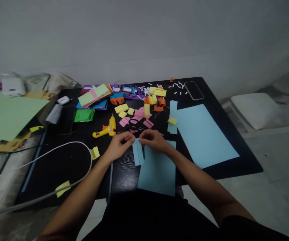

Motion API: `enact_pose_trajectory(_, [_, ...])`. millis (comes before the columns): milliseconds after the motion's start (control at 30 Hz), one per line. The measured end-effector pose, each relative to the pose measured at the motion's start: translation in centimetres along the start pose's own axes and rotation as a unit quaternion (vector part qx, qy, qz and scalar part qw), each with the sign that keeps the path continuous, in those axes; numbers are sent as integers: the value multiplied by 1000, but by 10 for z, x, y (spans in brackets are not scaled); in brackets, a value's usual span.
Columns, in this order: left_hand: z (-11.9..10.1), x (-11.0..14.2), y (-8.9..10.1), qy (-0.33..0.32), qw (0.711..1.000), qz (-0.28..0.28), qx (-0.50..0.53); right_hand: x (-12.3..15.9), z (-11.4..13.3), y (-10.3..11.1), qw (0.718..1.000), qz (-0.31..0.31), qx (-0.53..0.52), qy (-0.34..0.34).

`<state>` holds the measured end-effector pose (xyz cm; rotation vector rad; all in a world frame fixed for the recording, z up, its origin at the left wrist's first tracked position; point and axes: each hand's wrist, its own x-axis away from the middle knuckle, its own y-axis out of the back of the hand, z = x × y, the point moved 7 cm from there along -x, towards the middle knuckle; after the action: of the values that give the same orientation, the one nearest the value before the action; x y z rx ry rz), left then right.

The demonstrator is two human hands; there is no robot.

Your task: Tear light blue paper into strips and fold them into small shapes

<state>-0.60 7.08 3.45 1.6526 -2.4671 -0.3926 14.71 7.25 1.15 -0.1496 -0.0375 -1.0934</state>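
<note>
Between my hands hangs a creased strip of light blue paper (137,154), held by its top edge. My left hand (119,144) pinches its upper left corner. At the upper right corner, the thumb and fingers of my right hand (154,140) are closed on the same strip. Below my right hand lies a larger light blue sheet (158,170) near the table's front edge. Scissors (134,125) with dark handles rest just beyond my hands among pink paper pieces (141,113). To the left of them is a yellow glue gun (106,129).
Light blue sheets (207,137) and a phone (194,90) lie on the right of the black table (245,164). Coloured paper stacks (95,95), green paper (84,115) and orange, yellow and purple scraps fill the back. A white cable (90,164) loops across the left.
</note>
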Motion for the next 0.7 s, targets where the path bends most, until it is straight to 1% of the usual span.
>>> enact_pose_trajectory(100, [1, 0, 0, -6, 1000, 1, -19, 0, 0, -1, 1000, -2, 19, 4])
enact_pose_trajectory(267, [-1, 1, -4, -22, 999, -5, -47, 1, -1, -3, 998, -27, 56, 10])
enact_pose_trajectory(333, [-3, 1, -2, -34, 997, 0, -68, 1, -1, -2, 997, -22, 67, 14])
enact_pose_trajectory(400, [-3, -1, 4, -40, 996, 2, -81, 1, 0, 4, 997, -28, 70, 15])
enact_pose_trajectory(500, [1, -3, 17, -33, 997, -17, -69, -1, 3, 19, 996, -71, 43, 22])
enact_pose_trajectory(567, [4, -4, 22, -25, 998, -31, -49, -1, 3, 24, 996, -86, 11, 19])
enact_pose_trajectory(633, [3, -3, 21, -22, 999, -38, -25, -2, 2, 21, 997, -76, -26, 3])
enact_pose_trajectory(700, [0, -2, 15, -26, 999, -30, 6, -3, -1, 14, 996, -58, -61, -15])
